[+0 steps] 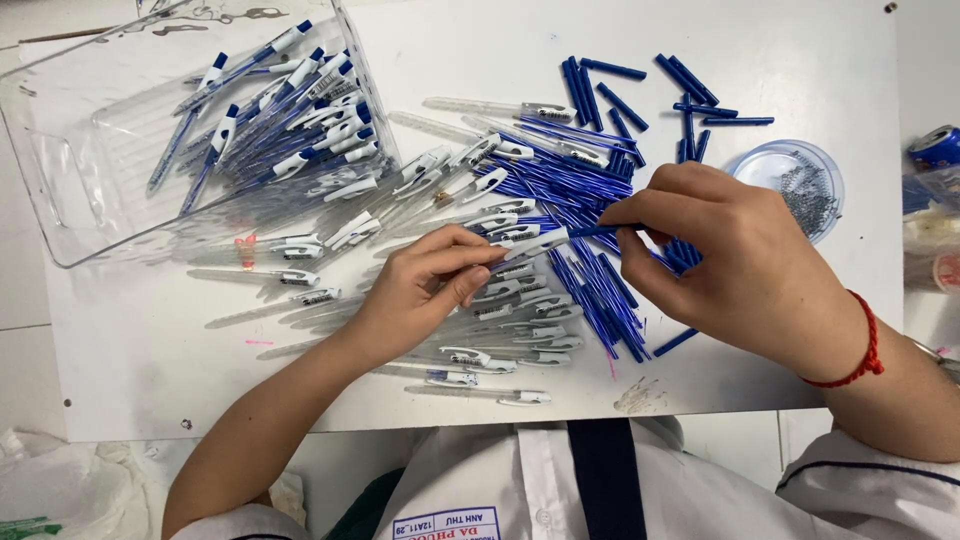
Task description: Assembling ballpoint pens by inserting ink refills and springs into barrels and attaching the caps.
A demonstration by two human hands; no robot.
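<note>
Pinched between the thumb and fingers of the left hand (425, 285) was a clear pen barrel (535, 243) with a white clip end, and the right hand (725, 265) had its fingertips closed on a thin blue refill (605, 230). So both grips were shut on something, each hand with its own part.

The barrel and refill lay pretty much on one line, long axis running left to right across the white table (150, 350), tilted up a touch toward the right. The refill pointed left, its tip meeting the barrel's open end right between the two hands. I couldn't tell how far in it sat, since the joint was tiny and a bit blurred. The barrel stuck out to the right of the left fingertips, and the refill stuck out to the left of the right fingertips, both held just above the mess below.

Under the hands sat a loose heap of clear barrels (500, 300) and, just right of those, a pile of blue refills (590, 290). More dark blue caps (640, 95) lay scattered farther up. A clear plastic bin (60, 170) at the upper left held finished pens (290, 110). A small round tub of tiny springs (800, 185) stood at the right, near the right hand's knuckles. That wrist had a red string bracelet (868, 350) on it.
</note>
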